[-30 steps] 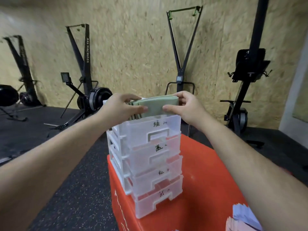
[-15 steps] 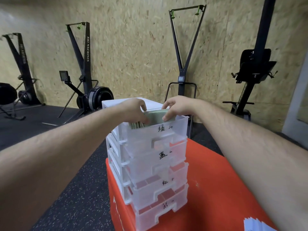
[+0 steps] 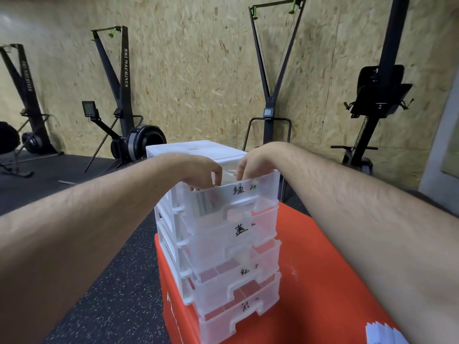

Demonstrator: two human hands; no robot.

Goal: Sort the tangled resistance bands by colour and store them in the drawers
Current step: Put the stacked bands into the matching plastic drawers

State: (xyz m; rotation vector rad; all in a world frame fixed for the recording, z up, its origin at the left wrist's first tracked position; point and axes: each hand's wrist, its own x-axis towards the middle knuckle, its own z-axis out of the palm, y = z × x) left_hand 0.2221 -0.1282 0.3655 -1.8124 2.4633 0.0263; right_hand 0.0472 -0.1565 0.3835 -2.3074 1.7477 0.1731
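Note:
A translucent white drawer unit (image 3: 196, 150) stands on a red box (image 3: 323, 264). Its top drawer (image 3: 258, 194), marked with a handwritten label, is pulled out toward me. A folded stack of green resistance bands (image 3: 202, 204) lies inside it, visible through the plastic front. My left hand (image 3: 201, 170) and my right hand (image 3: 250, 162) both reach over the drawer's rim, fingers curled down onto the two ends of the green stack. The fingertips are hidden behind the drawer front. The three lower drawers are pushed less far out.
A pile of pale bands (image 3: 382, 333) lies on the red box at the lower right. Black ski machines (image 3: 124, 95) and a rowing machine stand on the dark rubber floor (image 3: 111, 281) along the chipboard wall behind.
The green stack, held above the unit a second ago, has gone down into the open top drawer with both hands following it. The view has tilted slightly.

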